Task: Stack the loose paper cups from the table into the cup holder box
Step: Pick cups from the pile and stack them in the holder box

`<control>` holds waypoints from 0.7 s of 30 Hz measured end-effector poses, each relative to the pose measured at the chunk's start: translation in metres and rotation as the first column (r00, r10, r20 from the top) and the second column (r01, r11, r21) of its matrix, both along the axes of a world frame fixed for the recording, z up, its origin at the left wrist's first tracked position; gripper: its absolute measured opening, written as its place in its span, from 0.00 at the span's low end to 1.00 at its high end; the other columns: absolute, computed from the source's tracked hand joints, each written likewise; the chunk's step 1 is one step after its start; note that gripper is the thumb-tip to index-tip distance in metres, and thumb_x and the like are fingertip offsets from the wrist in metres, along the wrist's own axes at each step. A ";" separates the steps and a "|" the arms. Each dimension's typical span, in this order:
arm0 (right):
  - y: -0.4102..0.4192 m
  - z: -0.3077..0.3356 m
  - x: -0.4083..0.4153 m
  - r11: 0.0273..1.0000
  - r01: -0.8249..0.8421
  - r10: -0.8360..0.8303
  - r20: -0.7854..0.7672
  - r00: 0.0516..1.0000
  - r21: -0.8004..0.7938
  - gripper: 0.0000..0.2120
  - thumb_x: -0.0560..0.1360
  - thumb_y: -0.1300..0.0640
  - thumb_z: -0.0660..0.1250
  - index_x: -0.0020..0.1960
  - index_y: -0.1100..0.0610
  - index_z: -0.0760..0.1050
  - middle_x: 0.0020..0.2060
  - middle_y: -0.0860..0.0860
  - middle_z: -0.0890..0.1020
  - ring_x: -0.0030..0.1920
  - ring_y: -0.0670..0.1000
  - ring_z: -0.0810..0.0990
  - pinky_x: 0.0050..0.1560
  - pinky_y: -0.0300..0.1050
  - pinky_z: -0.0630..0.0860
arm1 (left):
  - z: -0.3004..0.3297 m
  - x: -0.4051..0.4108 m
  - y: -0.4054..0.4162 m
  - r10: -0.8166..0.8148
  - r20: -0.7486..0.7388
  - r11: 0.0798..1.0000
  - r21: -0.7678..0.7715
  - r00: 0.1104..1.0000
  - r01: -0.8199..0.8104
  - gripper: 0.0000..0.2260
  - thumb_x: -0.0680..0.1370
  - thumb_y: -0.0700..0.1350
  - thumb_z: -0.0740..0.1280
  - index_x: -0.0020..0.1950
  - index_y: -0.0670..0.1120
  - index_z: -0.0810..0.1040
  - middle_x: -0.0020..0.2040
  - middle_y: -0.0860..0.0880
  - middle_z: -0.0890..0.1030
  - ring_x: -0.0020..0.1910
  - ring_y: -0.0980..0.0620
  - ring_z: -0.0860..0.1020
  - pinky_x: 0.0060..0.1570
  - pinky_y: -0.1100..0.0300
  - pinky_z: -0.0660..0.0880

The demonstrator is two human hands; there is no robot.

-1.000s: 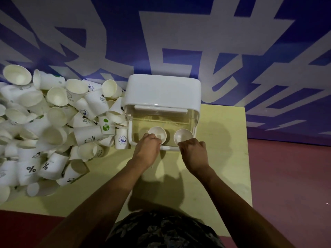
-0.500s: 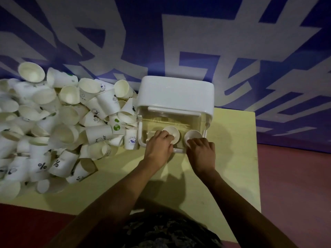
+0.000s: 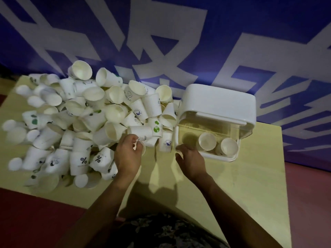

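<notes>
Head view: your left hand (image 3: 127, 154) pinches the rim of a cup (image 3: 143, 138) at the pile's (image 3: 75, 122) near edge. Your right hand (image 3: 190, 161) hangs loosely curled and empty, just beside the box's (image 3: 220, 102) front left corner. Two cups (image 3: 216, 144) lie inside the box. Pull gently: neighbours lean on your cup, so a sharp tug could roll some off the table (image 3: 259, 185).
</notes>
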State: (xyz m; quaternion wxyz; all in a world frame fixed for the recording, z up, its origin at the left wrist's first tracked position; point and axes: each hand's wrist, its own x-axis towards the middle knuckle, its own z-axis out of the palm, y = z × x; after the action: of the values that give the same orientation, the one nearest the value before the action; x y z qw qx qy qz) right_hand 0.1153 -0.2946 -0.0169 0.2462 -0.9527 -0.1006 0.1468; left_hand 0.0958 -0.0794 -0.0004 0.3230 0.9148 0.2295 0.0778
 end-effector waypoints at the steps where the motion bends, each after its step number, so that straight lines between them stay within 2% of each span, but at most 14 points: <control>1: 0.011 -0.001 0.003 1.000 -0.004 0.004 -0.013 1.000 -0.010 0.14 0.76 0.56 0.65 0.62 0.55 0.76 0.57 0.51 0.79 0.56 0.57 0.77 0.47 0.48 0.75 | -0.002 0.000 0.009 0.029 -0.022 0.999 -0.015 0.999 -0.029 0.07 0.74 0.41 0.69 0.51 0.44 0.78 0.47 0.47 0.79 0.43 0.47 0.79 0.41 0.59 0.70; 4: 0.037 -0.006 0.017 0.998 -0.003 -0.001 -0.066 0.998 -0.057 0.18 0.75 0.57 0.64 0.64 0.55 0.72 0.62 0.51 0.75 0.58 0.58 0.76 0.49 0.50 0.76 | -0.008 0.004 0.024 0.027 -0.107 0.997 -0.063 0.994 -0.034 0.09 0.75 0.44 0.69 0.53 0.43 0.76 0.49 0.46 0.79 0.44 0.46 0.78 0.40 0.58 0.70; 8: 0.060 -0.017 0.038 0.995 0.014 -0.022 -0.083 0.996 -0.100 0.22 0.75 0.58 0.62 0.70 0.57 0.67 0.68 0.52 0.70 0.60 0.60 0.75 0.54 0.51 0.74 | -0.011 0.013 0.033 -0.071 -0.148 0.991 -0.121 0.986 0.054 0.03 0.76 0.44 0.68 0.45 0.45 0.77 0.43 0.49 0.81 0.42 0.49 0.78 0.38 0.59 0.69; 11: 0.071 -0.025 0.049 0.993 0.039 -0.051 -0.106 0.993 -0.111 0.24 0.76 0.59 0.60 0.71 0.55 0.64 0.70 0.52 0.68 0.59 0.61 0.76 0.54 0.52 0.74 | -0.010 0.015 0.038 -0.150 -0.132 0.985 -0.109 0.980 0.136 0.03 0.76 0.43 0.68 0.42 0.45 0.76 0.40 0.50 0.79 0.41 0.50 0.77 0.36 0.59 0.69; 15: 0.083 -0.037 0.052 0.983 0.046 -0.074 -0.156 0.985 -0.178 0.18 0.77 0.60 0.59 0.66 0.57 0.68 0.67 0.53 0.70 0.57 0.62 0.77 0.52 0.52 0.74 | -0.015 0.010 0.049 -0.276 -0.103 0.960 -0.077 0.956 0.269 0.02 0.76 0.43 0.67 0.43 0.47 0.76 0.40 0.51 0.78 0.41 0.51 0.76 0.37 0.56 0.72; 21: 0.090 -0.043 0.030 0.959 0.109 -0.152 -0.152 0.977 -0.261 0.10 0.77 0.60 0.60 0.57 0.58 0.74 0.53 0.54 0.75 0.56 0.57 0.75 0.47 0.49 0.73 | -0.013 0.002 0.050 -0.375 -0.062 0.924 -0.105 0.925 0.368 0.03 0.74 0.43 0.67 0.45 0.48 0.74 0.42 0.53 0.76 0.41 0.53 0.73 0.33 0.57 0.72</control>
State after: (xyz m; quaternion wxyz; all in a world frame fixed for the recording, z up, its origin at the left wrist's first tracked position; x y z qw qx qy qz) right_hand 0.1449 -0.2050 -0.0600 0.1406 -0.9647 0.0034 0.2226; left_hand 0.0975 -0.0291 -0.0138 0.3637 0.9285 0.0679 -0.0325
